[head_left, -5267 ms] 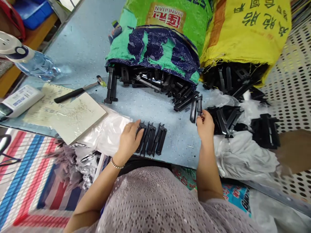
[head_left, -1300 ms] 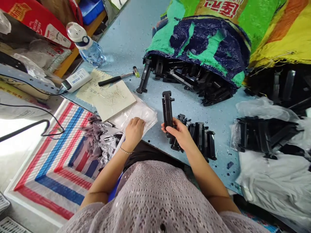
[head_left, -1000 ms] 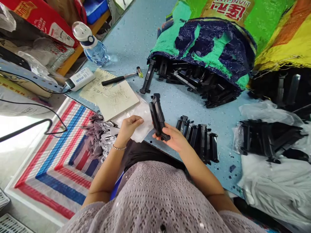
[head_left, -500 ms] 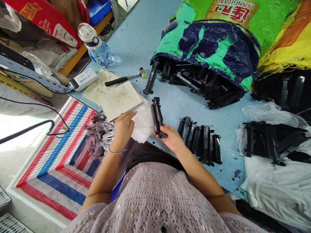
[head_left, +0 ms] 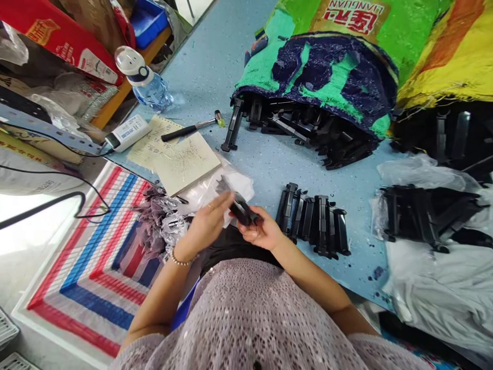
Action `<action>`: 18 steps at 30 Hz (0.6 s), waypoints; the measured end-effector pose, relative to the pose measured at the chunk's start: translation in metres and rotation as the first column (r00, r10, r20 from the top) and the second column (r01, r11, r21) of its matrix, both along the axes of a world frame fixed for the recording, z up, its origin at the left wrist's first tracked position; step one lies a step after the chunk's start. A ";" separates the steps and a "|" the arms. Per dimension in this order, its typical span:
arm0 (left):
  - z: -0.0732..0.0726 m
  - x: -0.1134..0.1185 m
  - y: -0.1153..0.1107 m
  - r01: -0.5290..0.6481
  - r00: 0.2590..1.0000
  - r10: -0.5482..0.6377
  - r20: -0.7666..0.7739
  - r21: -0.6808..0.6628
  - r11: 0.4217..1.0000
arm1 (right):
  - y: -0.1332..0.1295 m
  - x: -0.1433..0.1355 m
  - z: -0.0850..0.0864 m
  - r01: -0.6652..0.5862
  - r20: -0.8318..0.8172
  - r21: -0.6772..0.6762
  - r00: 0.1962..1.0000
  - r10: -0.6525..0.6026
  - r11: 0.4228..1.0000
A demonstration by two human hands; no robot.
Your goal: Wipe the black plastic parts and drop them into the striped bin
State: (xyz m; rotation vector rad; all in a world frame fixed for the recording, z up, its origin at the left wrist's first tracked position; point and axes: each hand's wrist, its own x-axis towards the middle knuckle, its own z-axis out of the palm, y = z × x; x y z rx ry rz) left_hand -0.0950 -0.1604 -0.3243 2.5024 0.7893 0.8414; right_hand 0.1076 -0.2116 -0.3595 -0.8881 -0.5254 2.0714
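Right now, the black part (head_left: 243, 211) is held in the air over the near edge of the tabletop (head_left: 200, 56), tilted, with dark cloth below it. The right hand (head_left: 264, 231) grips its nearer end, fingers curled round it. The left hand (head_left: 208, 221) lies against the farther end, fingers together; with the thumb hidden and the motion blurred, I cannot tell whether they pinch the part, some clear film beside it, or both. Just beyond, clear plastic bags (head_left: 243, 185) lie loosely near that edge, next to the white block (head_left: 185, 164), with the hammer (head_left: 179, 134) behind. Towards the near edge's right half stands a row of black parts (head_left: 321, 221), close together; farther back, a jumble of others (head_left: 300, 128) spills from the green sack (head_left: 346, 67). As I judge it, the main risk is a drop: if the right fingers loosen while the left hold only slippery film, the piece could slide past the edge, since no tabletop lies under most of it. Its hooked, angular ends could also snag and tear thin plastic if pushed in crooked. Also, a careless swing of the right forearm could knock over the row, and a tug on 1 bag could drag its neighbours along.
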 end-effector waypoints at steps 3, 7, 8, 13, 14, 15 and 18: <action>0.005 0.015 -0.026 0.215 0.976 -0.216 -0.036 -0.034 0.976 | -0.003 -0.003 0.012 0.040 0.469 0.318 0.861 -0.194 0.947; 0.029 0.006 -0.045 0.182 0.982 -0.183 -0.039 -0.020 0.983 | -0.025 0.004 0.034 -0.240 0.477 0.485 0.878 -0.025 0.841; 0.041 -0.005 -0.047 0.164 0.986 -0.165 -0.024 -0.044 0.985 | -0.030 0.007 0.039 -0.294 0.423 0.490 0.903 0.071 0.821; 0.074 -0.098 -0.035 0.098 0.993 -0.118 -0.022 -0.424 0.900 | -0.033 0.025 0.044 -0.276 0.383 0.433 0.918 0.102 0.858; 0.065 -0.118 -0.026 0.044 0.995 -0.085 -0.058 -0.507 0.861 | -0.030 0.029 0.042 -0.229 0.420 0.421 0.907 0.035 0.877; 0.050 -0.136 -0.014 -0.041 0.992 -0.039 -0.123 -0.584 0.811 | -0.028 0.033 0.039 -0.182 0.454 0.417 0.891 -0.030 0.890; -0.017 -0.178 0.030 -0.509 0.845 0.224 -0.485 -0.602 0.616 | -0.024 0.044 0.032 -0.086 0.521 0.425 0.837 -0.166 0.901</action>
